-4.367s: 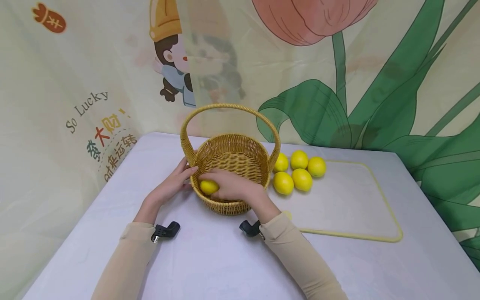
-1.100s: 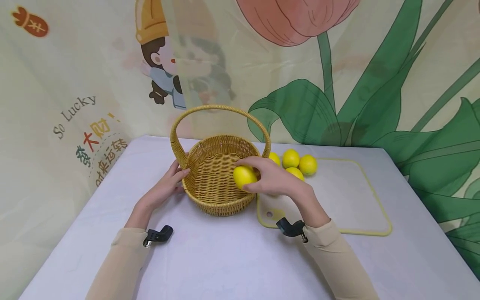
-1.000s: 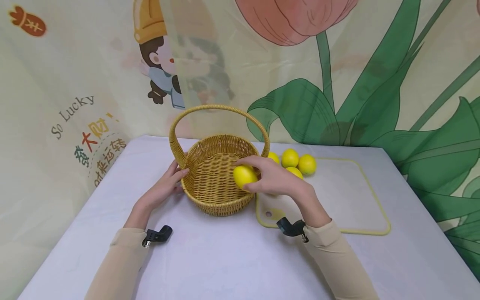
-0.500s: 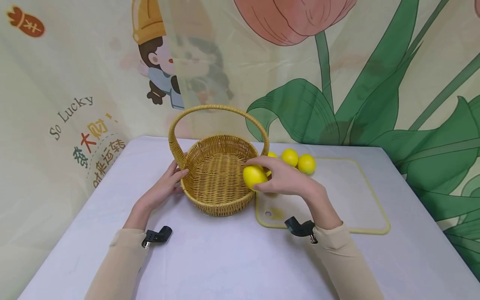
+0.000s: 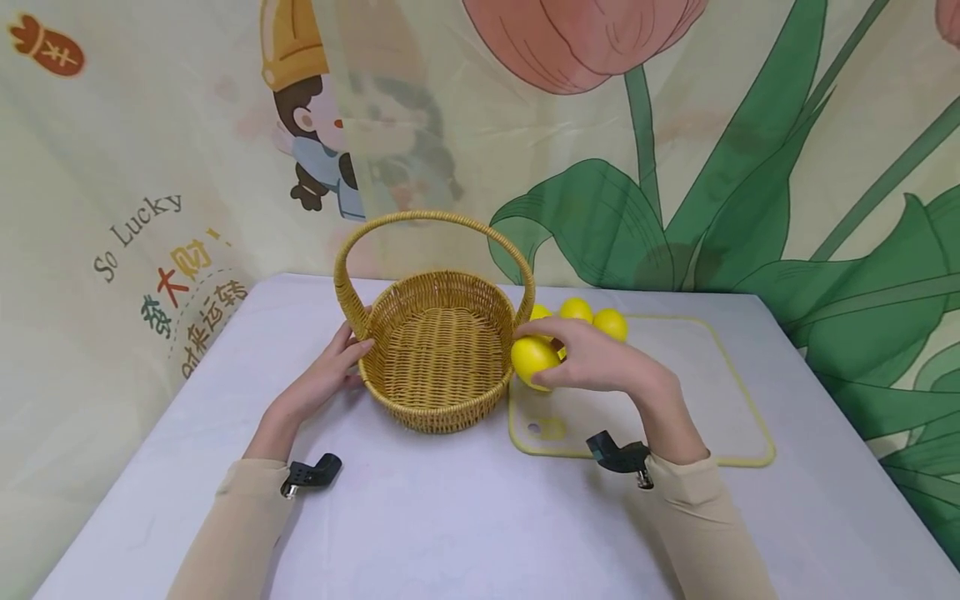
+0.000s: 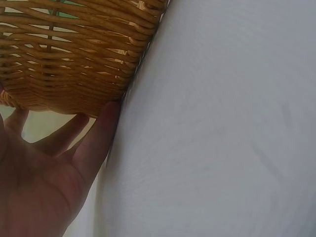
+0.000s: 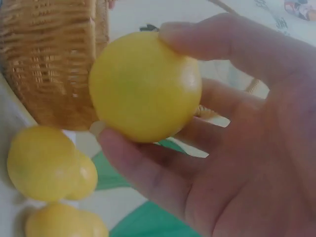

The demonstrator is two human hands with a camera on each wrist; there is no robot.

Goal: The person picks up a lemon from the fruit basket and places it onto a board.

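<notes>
A round wicker basket (image 5: 442,350) with a tall arched handle stands at mid-table, its woven bottom in view. At its left side my left hand (image 5: 324,379) holds the rim, thumb near the handle's base and fingers along the outer wall; the left wrist view has those fingers against the wicker (image 6: 74,59). My right hand (image 5: 600,358) grips a yellow lemon (image 5: 534,362) between thumb and fingers, just off the basket's right rim and over the white cutting board (image 5: 682,400). In the right wrist view this lemon (image 7: 143,86) looks round and smooth.
Several more lemons lie at the board's back left, such as a lemon (image 5: 576,309) and another lemon (image 5: 611,325); my right hand partly hides the group. White cloth covers the table (image 5: 420,517). A printed curtain (image 5: 600,208) hangs right behind it.
My right hand has carried the lemon rightward, from inside the basket past its right rim to over the board. My left hand has stayed at the basket's left side. The head view has shifted slightly.
</notes>
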